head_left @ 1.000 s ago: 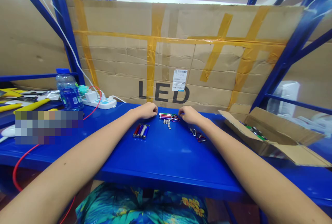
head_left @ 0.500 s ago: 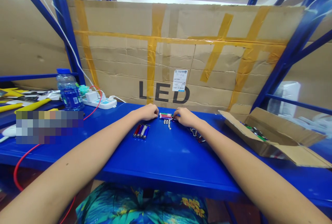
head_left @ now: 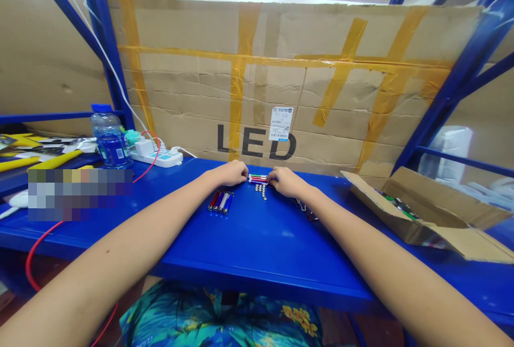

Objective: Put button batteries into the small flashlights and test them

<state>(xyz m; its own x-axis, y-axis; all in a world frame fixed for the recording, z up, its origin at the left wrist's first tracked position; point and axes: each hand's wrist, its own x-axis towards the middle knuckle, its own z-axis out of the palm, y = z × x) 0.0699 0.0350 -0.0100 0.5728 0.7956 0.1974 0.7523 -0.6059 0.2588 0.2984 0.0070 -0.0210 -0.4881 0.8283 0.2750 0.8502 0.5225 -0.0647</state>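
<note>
On a smooth, glossy blue tabletop (head_left: 261, 250), slim shiny metal tubes (head_left: 257, 179) in green, red and other colours lie side by side between the person's two hands. The left hand (head_left: 233, 173) rests with curled fingers beside their left end; the right hand (head_left: 286, 181) has bent fingertips at their right end. Whether either hand grips a tube cannot be told. Small round silvery pieces (head_left: 260, 188) sit just nearer the person, and a row of red, silver and blue cylinders (head_left: 220, 202) lies by the left forearm. The right forearm partly covers some metal clips (head_left: 307, 211). Behind, a creased cardboard sheet (head_left: 193, 95) with amber tape and "LED" lettering closes off the back. To the left are a white power strip (head_left: 165, 160), a red cable and yellow-handled items (head_left: 56, 159). A clear plastic bottle (head_left: 110, 143) contains blue liquid; on the right, an open-flapped cardboard box (head_left: 395, 224) holds green and dark pieces (head_left: 401, 206).
</note>
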